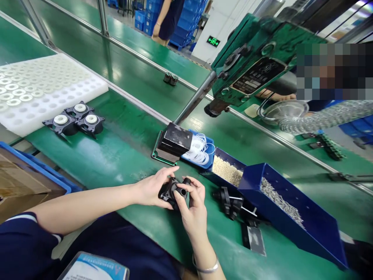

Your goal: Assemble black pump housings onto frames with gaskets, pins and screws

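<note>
Above the green bench, both hands hold a black plastic housing (167, 191) with short round pipe stubs. My left hand (147, 190) is around its left side, thumb below and fingers above. From the right, my right hand (196, 210) pinches the upper part by its pipe stub (183, 192). Fingers hide much of the piece, and I cannot tell whether its parts are joined. Just beyond the hands is a black block (176, 139) under a green press (250, 66). More black plastic parts (229, 202) lie to the right of my right hand.
White rings fill a small blue tray (209, 165). Behind the black parts are a bin of cream-coloured pieces (225, 171) and a dark blue bin (314, 225) of screws. Black motor-like units (70, 128) with white rings stand left, near a white foam tray (96, 87). Other people are beyond.
</note>
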Available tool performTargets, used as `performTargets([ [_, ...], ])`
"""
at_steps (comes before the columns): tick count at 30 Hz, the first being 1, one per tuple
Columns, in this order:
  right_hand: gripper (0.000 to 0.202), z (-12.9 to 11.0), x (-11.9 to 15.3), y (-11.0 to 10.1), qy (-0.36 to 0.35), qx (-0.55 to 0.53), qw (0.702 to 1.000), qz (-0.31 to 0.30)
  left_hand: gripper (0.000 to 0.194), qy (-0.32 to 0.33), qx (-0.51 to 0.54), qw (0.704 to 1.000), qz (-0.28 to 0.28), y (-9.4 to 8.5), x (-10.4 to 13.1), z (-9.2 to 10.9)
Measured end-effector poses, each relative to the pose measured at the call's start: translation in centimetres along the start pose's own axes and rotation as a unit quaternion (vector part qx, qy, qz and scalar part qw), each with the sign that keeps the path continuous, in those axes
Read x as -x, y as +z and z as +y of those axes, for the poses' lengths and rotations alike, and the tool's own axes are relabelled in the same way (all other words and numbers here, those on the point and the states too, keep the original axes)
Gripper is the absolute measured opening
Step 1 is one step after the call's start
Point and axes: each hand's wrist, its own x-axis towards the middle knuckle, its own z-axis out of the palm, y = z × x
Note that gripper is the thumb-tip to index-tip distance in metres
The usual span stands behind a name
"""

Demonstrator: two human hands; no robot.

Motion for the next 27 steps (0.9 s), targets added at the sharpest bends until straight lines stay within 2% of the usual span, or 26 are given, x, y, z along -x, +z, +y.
performTargets([
  [5, 0.016, 0.1, 0.1, 0.1, -0.004, 0.005, 1.000, 0.006, 0.118, 0.028, -0.010, 1.000, 0.003, 0.0, -0.1, -0.3],
  [10, 0.022, 1.1, 0.2, -0.2, -0.016, 0.006, 1.000, -0.012, 0.097, 0.127, -0.053, 0.991, -0.003, 0.0, -0.1, -0.9],
  [15, 0.049, 2.8, 0.0, -0.2, -0.006, -0.007, 1.000, -0.018, 0.094, 0.070, -0.051, 0.996, -0.038, -0.3, -0.2, -1.4],
  [20, 0.054, 3.5, -0.3, 0.0, -0.001, -0.007, 0.999, -0.033, 0.094, 0.055, -0.050, 0.997, -0.035, -0.4, -0.4, -1.9],
  [22, 0.055, 3.3, -1.1, -0.9, -0.004, -0.008, 0.998, -0.058, 0.093, 0.060, -0.060, 0.996, -0.030, -0.6, -0.4, -1.4],
  [24, 0.054, 2.3, -2.9, -2.7, -0.018, -0.047, 0.991, -0.125, 0.091, 0.075, -0.075, 0.994, -0.018, -1.6, -0.6, 0.0],
  [26, 0.051, 0.1, -5.6, -5.6, -0.051, -0.093, 0.979, -0.173, 0.086, 0.098, -0.091, 0.991, 0.004, -3.6, -1.2, 2.6],
  [27, 0.048, -1.5, -7.3, -7.3, -0.082, -0.091, 0.982, -0.142, 0.083, 0.108, -0.101, 0.989, 0.019, -4.9, -1.8, 4.0],
])
